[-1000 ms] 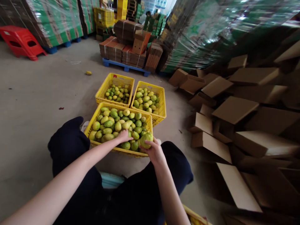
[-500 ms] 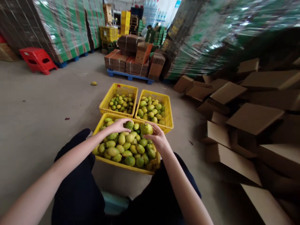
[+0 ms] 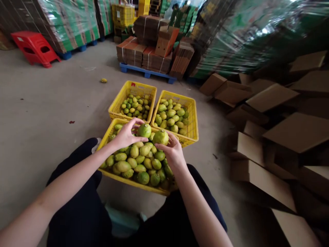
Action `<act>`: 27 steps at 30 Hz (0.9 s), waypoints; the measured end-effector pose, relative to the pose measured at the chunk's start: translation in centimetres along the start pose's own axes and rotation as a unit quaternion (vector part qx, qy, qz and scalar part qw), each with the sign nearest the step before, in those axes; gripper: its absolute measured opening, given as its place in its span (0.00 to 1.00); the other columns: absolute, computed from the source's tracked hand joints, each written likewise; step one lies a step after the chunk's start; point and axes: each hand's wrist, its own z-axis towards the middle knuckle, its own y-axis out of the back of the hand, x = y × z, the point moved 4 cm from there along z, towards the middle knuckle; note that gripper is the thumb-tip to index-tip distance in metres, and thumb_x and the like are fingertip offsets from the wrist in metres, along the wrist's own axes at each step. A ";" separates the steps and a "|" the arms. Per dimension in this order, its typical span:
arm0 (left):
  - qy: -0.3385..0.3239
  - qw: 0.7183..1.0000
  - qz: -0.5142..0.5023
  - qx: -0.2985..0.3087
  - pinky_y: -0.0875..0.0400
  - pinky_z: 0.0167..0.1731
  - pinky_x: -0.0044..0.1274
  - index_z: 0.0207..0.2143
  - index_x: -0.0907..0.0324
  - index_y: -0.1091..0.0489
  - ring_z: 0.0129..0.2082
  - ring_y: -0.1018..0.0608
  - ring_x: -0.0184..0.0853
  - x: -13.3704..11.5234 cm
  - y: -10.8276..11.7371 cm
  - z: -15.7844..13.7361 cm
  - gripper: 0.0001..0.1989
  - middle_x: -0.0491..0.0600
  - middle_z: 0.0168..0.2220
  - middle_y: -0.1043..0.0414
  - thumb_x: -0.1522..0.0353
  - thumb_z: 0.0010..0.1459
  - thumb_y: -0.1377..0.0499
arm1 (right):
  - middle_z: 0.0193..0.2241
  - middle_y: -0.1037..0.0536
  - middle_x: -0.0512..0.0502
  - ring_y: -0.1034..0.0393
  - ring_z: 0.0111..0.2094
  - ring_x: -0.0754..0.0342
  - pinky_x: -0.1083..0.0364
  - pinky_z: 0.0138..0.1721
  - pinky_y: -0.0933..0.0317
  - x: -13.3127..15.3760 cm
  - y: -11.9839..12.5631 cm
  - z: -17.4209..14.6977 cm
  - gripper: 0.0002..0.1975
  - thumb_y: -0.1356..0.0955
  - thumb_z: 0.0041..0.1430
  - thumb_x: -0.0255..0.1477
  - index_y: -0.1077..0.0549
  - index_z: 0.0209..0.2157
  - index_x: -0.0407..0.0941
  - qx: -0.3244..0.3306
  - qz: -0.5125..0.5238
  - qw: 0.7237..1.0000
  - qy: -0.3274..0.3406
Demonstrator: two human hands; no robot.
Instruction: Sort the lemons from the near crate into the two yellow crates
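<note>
My left hand (image 3: 129, 133) grips a green lemon (image 3: 144, 130) between thumb and fingers. Close beside it, my right hand (image 3: 174, 149) is closed around a larger yellow-green lemon (image 3: 160, 137). Both are held above the near yellow crate (image 3: 133, 184), which is filled with green and yellow lemons (image 3: 139, 159). Just beyond stand two more yellow crates, a left one (image 3: 114, 107) with smaller lemons (image 3: 135, 106) and a right one (image 3: 192, 120) with larger lemons (image 3: 171, 114).
Empty cardboard boxes (image 3: 290, 132) lie heaped on the right. Flattened cartons (image 3: 132, 48) sit on a blue pallet (image 3: 147, 73) ahead. A red stool (image 3: 36, 48) stands far left, near wrapped green stacks (image 3: 74, 24). One lemon (image 3: 103, 80) lies on the floor.
My left hand has raised its green lemon from the pile to beside the other one. My right hand still holds its lemon. The view has tipped downward a little.
</note>
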 end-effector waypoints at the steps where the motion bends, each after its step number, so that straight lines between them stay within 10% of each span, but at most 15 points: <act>1: -0.005 1.000 -0.001 -0.001 0.26 0.41 0.26 0.42 0.57 0.32 0.45 0.23 0.39 -0.2 0.0 -0.2 0.28 0.52 0.45 0.27 0.67 0.37 0.25 | 0.37 0.20 0.54 0.26 0.37 0.53 0.54 0.40 0.33 0.1 0.1 -0.2 0.29 0.22 0.30 0.21 0.23 0.40 0.49 -0.005 -0.001 1.000 0.016; 11: 0.072 0.991 -0.103 -0.043 0.26 0.38 0.23 0.39 0.59 0.23 0.43 0.22 0.39 0.3 -0.3 -0.7 0.23 0.52 0.43 0.23 0.70 0.37 0.24 | 0.35 0.19 0.51 0.25 0.36 0.51 0.54 0.37 0.29 -0.6 -1.0 -1.2 0.24 0.21 0.35 0.24 0.23 0.39 0.48 0.023 0.070 0.997 -0.001; 17: 0.330 0.885 -0.324 0.046 0.24 0.27 0.25 0.45 0.66 0.25 0.31 0.18 0.39 1.9 -1.4 -1.3 0.14 0.57 0.36 0.20 0.66 0.62 0.41 | 0.23 0.21 0.45 0.25 0.24 0.51 0.55 0.25 0.29 -1.0 -1.7 -1.3 0.20 0.30 0.55 0.48 0.24 0.32 0.43 0.128 0.115 0.968 -0.181; 23: 0.302 0.854 -0.421 0.052 0.21 0.34 0.29 0.55 0.67 0.31 0.34 0.17 0.40 1.5 -0.6 -1.4 0.19 0.58 0.39 0.20 0.73 0.62 0.49 | 0.24 0.20 0.46 0.25 0.25 0.52 0.57 0.21 0.33 -0.9 -1.9 -1.2 0.12 0.29 0.52 0.39 0.24 0.32 0.44 0.117 0.143 0.970 -0.156; 27: 0.297 0.812 -0.498 0.056 0.21 0.32 0.32 0.54 0.68 0.30 0.35 0.18 0.44 0.9 -0.9 -1.6 0.25 0.60 0.39 0.21 0.58 0.66 0.53 | 0.27 0.20 0.47 0.25 0.27 0.51 0.57 0.21 0.35 -1.0 -2.1 -1.3 0.12 0.27 0.49 0.36 0.24 0.34 0.44 0.087 0.159 0.974 -0.136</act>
